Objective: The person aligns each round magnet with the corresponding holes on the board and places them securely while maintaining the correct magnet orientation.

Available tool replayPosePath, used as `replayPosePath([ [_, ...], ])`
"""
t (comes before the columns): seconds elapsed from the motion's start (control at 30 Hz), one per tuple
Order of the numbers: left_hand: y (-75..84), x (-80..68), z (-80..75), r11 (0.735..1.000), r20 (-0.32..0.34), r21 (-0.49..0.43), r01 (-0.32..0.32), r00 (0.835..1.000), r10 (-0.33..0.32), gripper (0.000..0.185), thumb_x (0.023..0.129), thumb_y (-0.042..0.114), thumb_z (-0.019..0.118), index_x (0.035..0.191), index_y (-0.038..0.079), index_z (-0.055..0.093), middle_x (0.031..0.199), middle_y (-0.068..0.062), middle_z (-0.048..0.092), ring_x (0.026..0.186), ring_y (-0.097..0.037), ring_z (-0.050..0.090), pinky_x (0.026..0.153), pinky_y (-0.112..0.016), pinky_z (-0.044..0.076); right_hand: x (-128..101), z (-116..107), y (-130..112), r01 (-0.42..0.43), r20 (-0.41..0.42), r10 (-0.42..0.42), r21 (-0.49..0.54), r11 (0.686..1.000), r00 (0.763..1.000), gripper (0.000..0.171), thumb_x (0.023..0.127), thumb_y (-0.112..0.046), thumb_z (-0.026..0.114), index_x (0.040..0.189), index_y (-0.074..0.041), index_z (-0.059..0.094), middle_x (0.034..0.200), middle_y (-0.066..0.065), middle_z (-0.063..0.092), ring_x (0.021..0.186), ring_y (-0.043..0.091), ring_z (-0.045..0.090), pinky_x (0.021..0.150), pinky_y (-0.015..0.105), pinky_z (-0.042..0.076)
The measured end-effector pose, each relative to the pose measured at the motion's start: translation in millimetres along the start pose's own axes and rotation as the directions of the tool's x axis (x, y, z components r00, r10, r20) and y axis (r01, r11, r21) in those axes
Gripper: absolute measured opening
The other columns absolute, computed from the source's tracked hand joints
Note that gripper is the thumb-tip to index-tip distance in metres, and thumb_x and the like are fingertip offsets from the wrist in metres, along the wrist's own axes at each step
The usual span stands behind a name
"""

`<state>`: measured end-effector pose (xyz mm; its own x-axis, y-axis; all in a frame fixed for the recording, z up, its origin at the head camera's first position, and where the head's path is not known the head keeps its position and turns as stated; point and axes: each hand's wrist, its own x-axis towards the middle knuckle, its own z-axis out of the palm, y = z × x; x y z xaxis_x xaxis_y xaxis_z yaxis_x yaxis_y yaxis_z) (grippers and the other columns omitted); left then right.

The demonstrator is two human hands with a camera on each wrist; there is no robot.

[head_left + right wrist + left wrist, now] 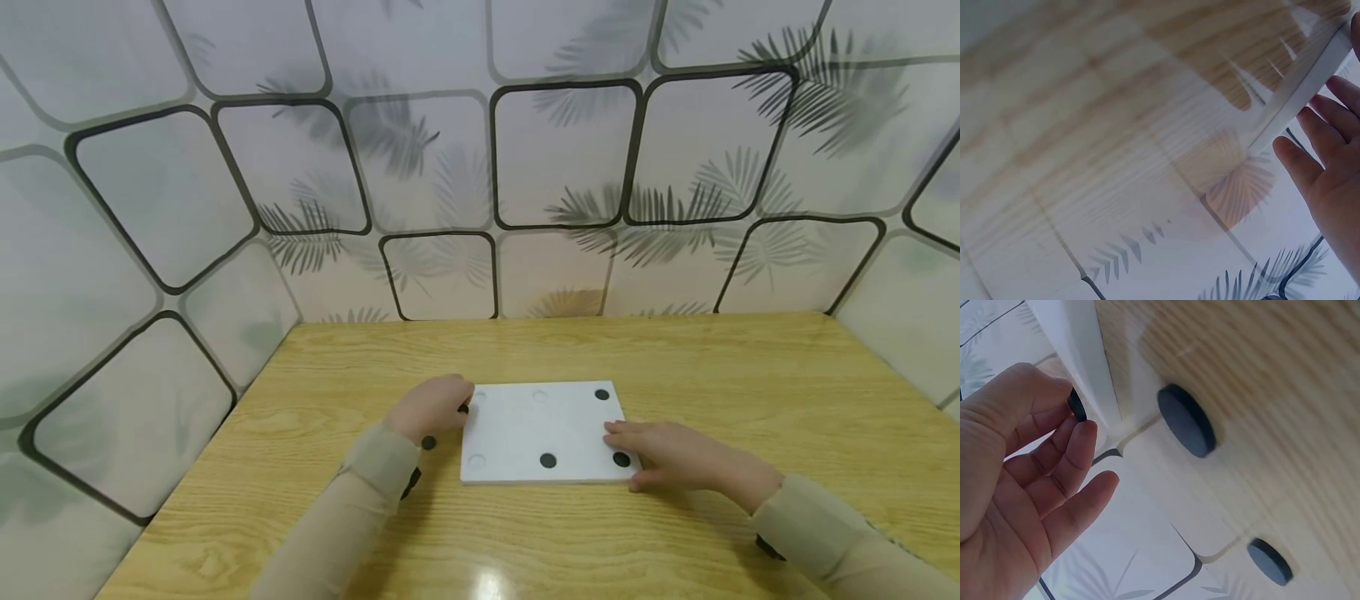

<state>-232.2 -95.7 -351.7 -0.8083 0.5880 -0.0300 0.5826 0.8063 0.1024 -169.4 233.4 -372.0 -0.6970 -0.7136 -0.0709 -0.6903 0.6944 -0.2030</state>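
Note:
A white board [525,429] lies flat on the wooden table [712,367]. Three black discs sit in it, at the far right [602,394], the near middle [548,460] and the near right [622,459]. Its other round recesses [477,460] look bare. My left hand [457,407] is at the board's far left corner and pinches a black disc [1077,404] between its fingertips, right beside the board's edge [1082,356]. My right hand [626,443] rests on the board's near right corner with straight fingers [1319,134] along its edge [1310,81].
Two loose black discs lie on the table left of the board, one close [1187,420] and one farther off [1269,561]. Patterned panel walls [555,158] close the table in at the back and on both sides.

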Motion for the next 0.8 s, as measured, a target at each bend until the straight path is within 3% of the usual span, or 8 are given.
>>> replayPosePath([
  [0.43,16.5,18.6,-3.9,0.999,0.048,0.039,-0.012,0.999,0.01,0.012,0.082,0.008,0.059,0.074,0.011,0.051,0.07,0.0,0.045,0.061,-0.012,0.037,0.052,-0.024,0.032,-1,0,0,0.053,-0.048,-0.057,-0.09,0.995,0.997,0.053,0.078,-0.031,0.065,0.119,0.0,0.053,0.126,0.017,0.046,0.113,0.032,0.045,0.09,0.046,0.039],
  [0.8,29.3,34.2,-5.0,0.997,0.062,0.06,-0.046,0.997,0.042,0.009,0.081,0.012,0.061,0.078,0.011,0.053,0.073,0.001,0.046,0.062,-0.012,0.04,0.053,-0.023,0.036,-1,1,-1,0.035,-0.023,-0.039,-0.146,0.989,0.999,0.051,0.079,-0.031,0.065,0.12,-0.002,0.054,0.126,0.014,0.047,0.113,0.03,0.045,0.091,0.044,0.039],
])
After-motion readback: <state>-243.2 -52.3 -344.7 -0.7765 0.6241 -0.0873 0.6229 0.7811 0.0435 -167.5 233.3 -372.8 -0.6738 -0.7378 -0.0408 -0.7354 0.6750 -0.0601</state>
